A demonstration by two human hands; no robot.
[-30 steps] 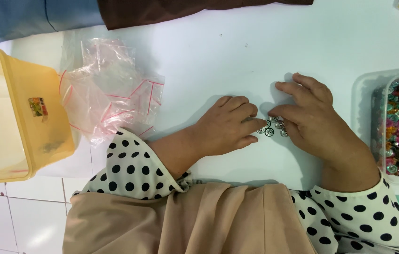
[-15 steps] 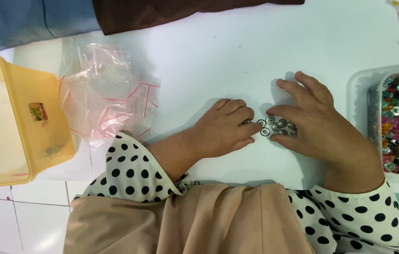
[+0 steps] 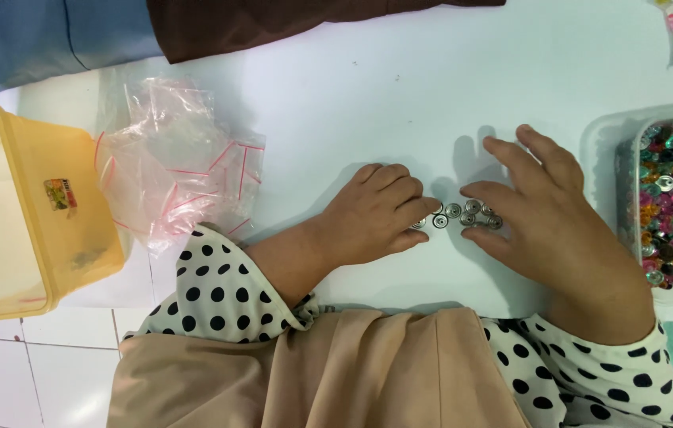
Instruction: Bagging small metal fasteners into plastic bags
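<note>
Metal snaps [image 3: 458,215] lie in a small cluster mid-counter [image 3: 400,95], between the left hand [image 3: 372,215], curled with fingertips touching them, and the right hand [image 3: 546,226], spread flat beside them; sorting seems underway, and nudging singles apart needs a light touch.

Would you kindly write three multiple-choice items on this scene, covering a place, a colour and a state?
1. The small metal rings lie:
A. between both hands
B. inside the yellow tub
C. on the brown cloth

2. The tub at the left edge is:
A. green
B. yellow
C. black

3. The left hand is:
A. raised off the table
B. palm down, fingertips at the rings
C. gripping the plastic bags

Answers: 1 A, they sit between the left hand and right hand; 2 B, its walls are yellow; 3 B, it lies flat on the table.
</note>
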